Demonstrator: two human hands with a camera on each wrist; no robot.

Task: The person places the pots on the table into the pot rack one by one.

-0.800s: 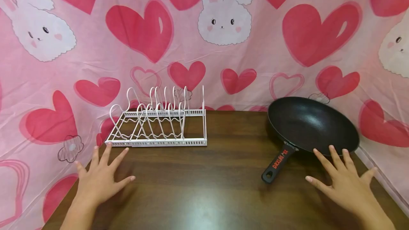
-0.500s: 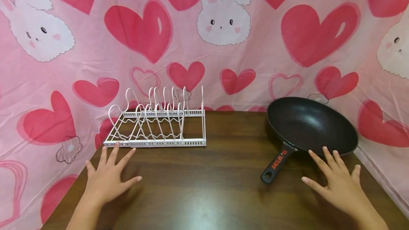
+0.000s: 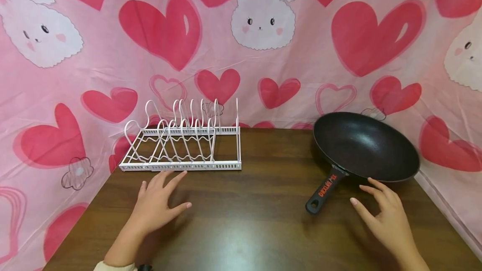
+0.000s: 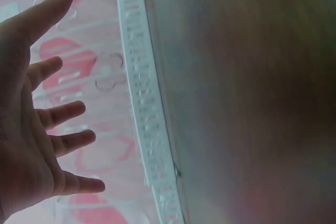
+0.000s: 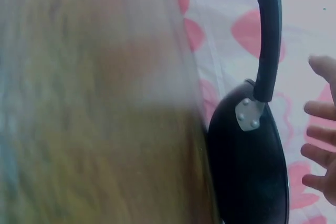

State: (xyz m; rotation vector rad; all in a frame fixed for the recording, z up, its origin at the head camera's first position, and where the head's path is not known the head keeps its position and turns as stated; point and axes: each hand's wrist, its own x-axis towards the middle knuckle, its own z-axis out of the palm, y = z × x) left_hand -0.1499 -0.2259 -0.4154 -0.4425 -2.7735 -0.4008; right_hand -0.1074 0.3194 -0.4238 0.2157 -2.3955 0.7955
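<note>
A white wire rack (image 3: 196,165) with upright looped dividers stands at the back left of the table. In front of its near rail hovers my left hand (image 3: 155,205), fingers loosely spread and holding nothing. To the right sits a black frying pan (image 3: 367,147), its handle (image 3: 324,191) slanting toward the front. My right hand (image 3: 389,221) is just in front of the pan's near rim, to the right of the handle, with bent, relaxed fingers and nothing in them. The right wrist view shows the riveted joint (image 5: 249,115) between pan and handle, apart from the fingertips.
The dark wooden table (image 3: 241,221) extends between and in front of the rack and pan. A pink cloth (image 3: 271,66) printed with hearts and rabbits hangs behind and along both sides. A cream sleeve (image 3: 113,267) shows at the left wrist.
My left hand has moved right along the rack's front. The right hand has shifted slightly left and back, its spread fingers now closer together and more bent. Rack and pan stay put.
</note>
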